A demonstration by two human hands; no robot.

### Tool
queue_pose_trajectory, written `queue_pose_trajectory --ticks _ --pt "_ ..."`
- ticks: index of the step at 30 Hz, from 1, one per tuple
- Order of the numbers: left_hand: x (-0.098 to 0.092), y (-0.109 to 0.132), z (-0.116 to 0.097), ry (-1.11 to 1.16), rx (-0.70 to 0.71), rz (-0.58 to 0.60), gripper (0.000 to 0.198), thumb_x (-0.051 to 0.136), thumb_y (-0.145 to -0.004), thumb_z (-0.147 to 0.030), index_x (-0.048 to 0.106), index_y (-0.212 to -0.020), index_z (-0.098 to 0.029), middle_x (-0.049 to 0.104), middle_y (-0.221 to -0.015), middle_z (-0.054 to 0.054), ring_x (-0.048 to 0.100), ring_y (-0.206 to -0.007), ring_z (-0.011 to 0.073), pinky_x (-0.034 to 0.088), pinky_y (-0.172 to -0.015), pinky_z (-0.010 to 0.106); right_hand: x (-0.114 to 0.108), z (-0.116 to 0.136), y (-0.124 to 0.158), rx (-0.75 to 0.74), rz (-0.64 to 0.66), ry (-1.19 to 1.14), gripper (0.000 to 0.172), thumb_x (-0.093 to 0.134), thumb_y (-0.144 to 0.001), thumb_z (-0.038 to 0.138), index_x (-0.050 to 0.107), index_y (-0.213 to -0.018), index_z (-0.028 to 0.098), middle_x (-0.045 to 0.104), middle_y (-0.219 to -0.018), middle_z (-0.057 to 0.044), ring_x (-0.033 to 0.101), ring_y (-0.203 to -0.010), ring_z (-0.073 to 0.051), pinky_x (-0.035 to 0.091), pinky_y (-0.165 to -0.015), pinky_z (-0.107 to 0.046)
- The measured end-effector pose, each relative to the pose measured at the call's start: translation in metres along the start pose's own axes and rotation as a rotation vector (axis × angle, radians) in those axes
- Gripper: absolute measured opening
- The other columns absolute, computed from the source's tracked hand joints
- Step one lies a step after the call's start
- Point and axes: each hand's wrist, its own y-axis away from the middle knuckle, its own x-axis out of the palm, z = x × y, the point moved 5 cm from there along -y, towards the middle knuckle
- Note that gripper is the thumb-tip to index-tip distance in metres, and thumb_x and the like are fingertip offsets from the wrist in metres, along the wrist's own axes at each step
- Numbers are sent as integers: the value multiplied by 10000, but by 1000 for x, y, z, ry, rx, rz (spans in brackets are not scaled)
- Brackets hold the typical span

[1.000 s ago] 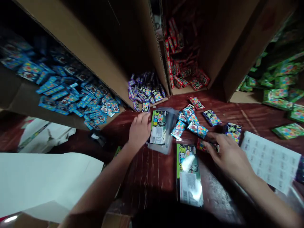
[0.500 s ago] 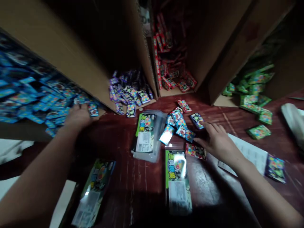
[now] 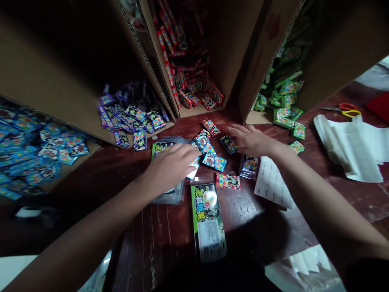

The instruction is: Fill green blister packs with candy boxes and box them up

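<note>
My left hand (image 3: 174,165) is palm down over a stack of clear plastic sleeves with printed cards (image 3: 161,148), its bent fingertips at a white-and-blue candy packet (image 3: 193,170). Its fingers' undersides are hidden. My right hand (image 3: 251,140) has its fingers spread beside a dark purple candy packet (image 3: 228,144); its palm looks free. Between the hands lie blue candy packets (image 3: 214,161) in a loose pile, with a red packet (image 3: 211,127) behind. Nearer me are another red packet (image 3: 227,181), a stack of purple packets (image 3: 249,166) and a clear sleeve with a green-and-black card (image 3: 209,223).
Cardboard boxes hold blue packets (image 3: 27,150), purple packets (image 3: 133,113), red packets (image 3: 194,85) and green packets (image 3: 285,97). To the right are a printed white sheet (image 3: 272,182), bundled paper (image 3: 349,148) and scissors (image 3: 349,111) with red and yellow handles.
My left hand has come from the blue packets' box to the middle pile. My right hand has shifted back and lies over the dark purple packet's side. The view has turned right.
</note>
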Motion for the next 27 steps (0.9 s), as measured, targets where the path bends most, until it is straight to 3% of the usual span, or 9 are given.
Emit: queue_pose_trajectory --ticks 2,4,7,10,14,17,20,24,27 --pt "10 -32 -26 -11 8 20 374 692 -908 -402 617 -1208 -192 648 -1257 95 562 -1198 286 481 -981 385 3 -3 -22 -104 202 0 974 795 -704 250 345 -1566 204 406 -1605 -119 405 -1429 -404 395 -1143 -560" --pt "18 -54 -41 -57 -155 -1 526 715 -842 -571 623 -1144 -150 647 -1172 146 574 -1128 332 508 -893 407 6 0 -39 -120 310 34 1032 879 -590 276 431 -1516 192 483 -1538 -141 448 -1396 -412 444 -1106 -539" --pt "33 -68 -52 -101 -408 -48 753 661 -765 -761 589 -1153 -120 623 -1144 197 588 -1044 370 509 -833 451 8 9 -52 -85 283 78 928 898 -520 224 567 -1386 193 582 -1399 -160 528 -1295 -428 507 -1015 -559" --pt "51 -69 -55 -80 -511 -18 710 712 -769 -672 559 -1178 -112 603 -1189 212 604 -1047 382 504 -859 468 -1 15 -41 -107 169 65 803 866 -593 300 582 -1329 154 581 -1327 -180 520 -1258 -432 483 -1030 -588" --pt "55 -68 -49 -2 -510 -27 432 630 -895 -295 504 -1258 -98 593 -1248 212 620 -1119 347 500 -930 456 -31 24 18 -239 -118 -140 780 814 -709 451 502 -1347 129 560 -1222 -158 543 -1167 -369 509 -1011 -531" --pt "43 -62 -53 207 -439 -87 465 591 -905 -173 441 -1342 -119 582 -1332 194 613 -1200 304 500 -975 425 -36 28 86 -239 -210 -323 802 787 -775 482 431 -1421 167 533 -1224 -143 532 -1179 -350 507 -1018 -533" --pt "39 -51 -74 509 -315 2 487 736 -843 -290 496 -1258 -203 671 -1229 88 665 -1117 261 529 -921 382 -15 34 151 -161 -196 -431 874 784 -799 499 373 -1506 192 495 -1286 -154 516 -1207 -346 486 -1054 -538" --pt "61 -35 -127 694 -91 341 466 825 -766 -361 574 -1146 -261 721 -1115 9 699 -1035 248 547 -835 358 33 42 214 -20 -103 -518 980 776 -818 504 245 -1597 239 487 -1320 -153 521 -1183 -336 504 -1028 -537" --pt "74 -27 -160 577 51 325 515 817 -785 -337 570 -1220 -217 649 -1287 84 633 -1179 284 514 -971 409 58 46 241 80 -97 -555 991 769 -830 469 198 -1615 270 495 -1263 -139 530 -1122 -323 524 -970 -541"
